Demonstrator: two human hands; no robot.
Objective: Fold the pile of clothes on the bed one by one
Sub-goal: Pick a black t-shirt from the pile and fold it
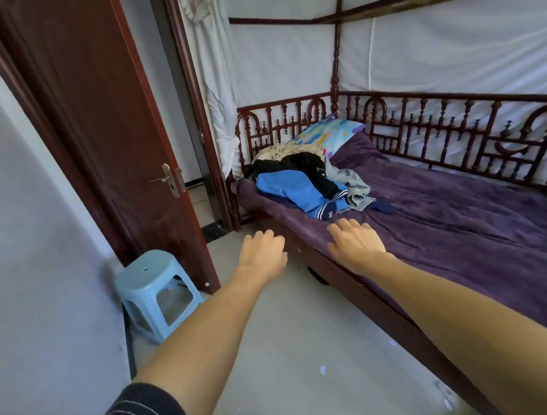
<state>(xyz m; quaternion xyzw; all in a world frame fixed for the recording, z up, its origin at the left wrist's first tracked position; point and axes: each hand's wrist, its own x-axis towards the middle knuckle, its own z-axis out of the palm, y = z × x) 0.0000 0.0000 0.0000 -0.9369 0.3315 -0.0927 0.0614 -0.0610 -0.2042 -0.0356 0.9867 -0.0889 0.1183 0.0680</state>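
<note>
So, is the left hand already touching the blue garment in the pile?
Apart. The head view shows the left hand over the floor, with the bed's edge and purple blanket between it and the blue garment.

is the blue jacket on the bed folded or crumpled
Crumpled, not folded: the blue jacket lies bunched in uneven wrinkles with a black garment heaped across it.

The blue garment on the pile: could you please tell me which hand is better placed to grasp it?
Right, probably. The right hand is over the bed, just short of the blue garment; the left hand is off the bed, above the floor. Both are open.
</note>
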